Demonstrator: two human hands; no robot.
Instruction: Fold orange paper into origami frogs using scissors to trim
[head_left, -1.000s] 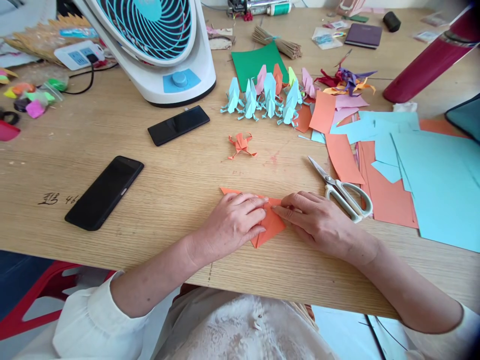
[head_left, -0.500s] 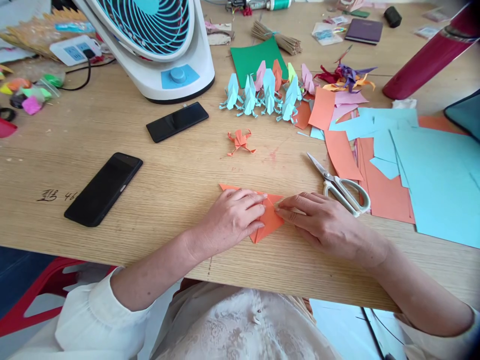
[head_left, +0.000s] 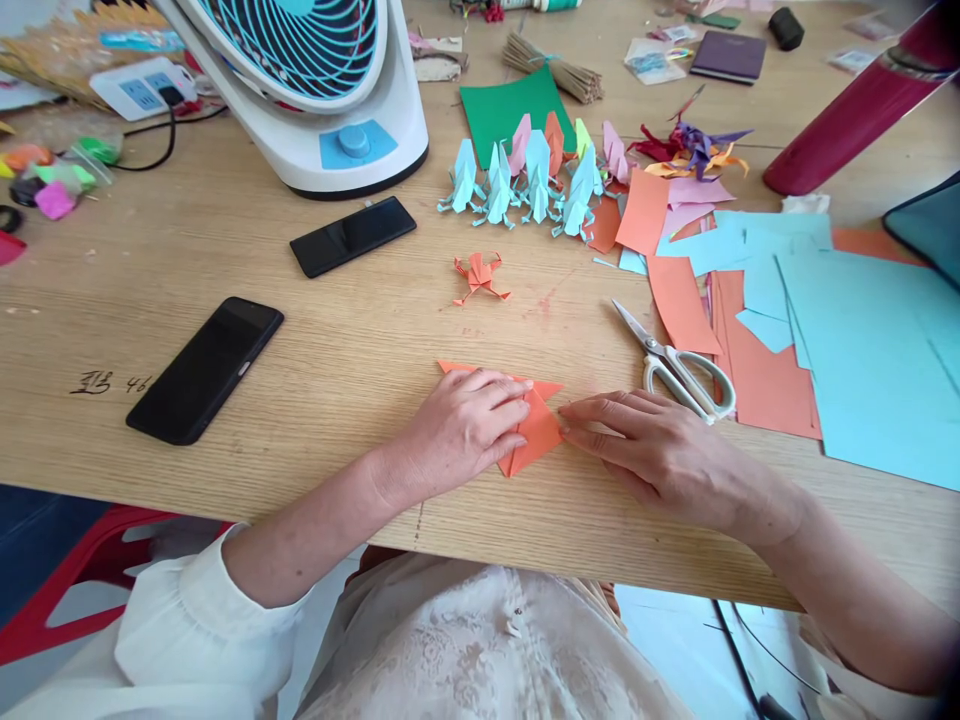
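Note:
A folded piece of orange paper (head_left: 538, 432) lies on the wooden table in front of me, with a pointed corner at its upper left and another at its upper right. Across it rests my left hand (head_left: 472, 420), its fingers bent and pressing the paper down, hiding the middle of the folds. My right hand (head_left: 660, 450) is at the paper's right edge. Its fingers are stretched out, and the fingertips are at or just beside the edge; whether they touch it I cannot tell. Beyond the paper sits a small orange origami frog (head_left: 481, 278).
White-handled scissors (head_left: 675, 365) lie past my right hand, near orange sheets (head_left: 765, 365) and blue sheets (head_left: 877, 360). Several blue paper figures (head_left: 537, 178) stand behind. Two phones (head_left: 206, 370) and a fan (head_left: 360, 150) are leftward; a red bottle (head_left: 847, 120) is rightward.
My right fingertips have slid slightly right, off the paper's surface to its edge. A notch now shows in the right side of the paper. My left hand stays put; the view shifted slightly.

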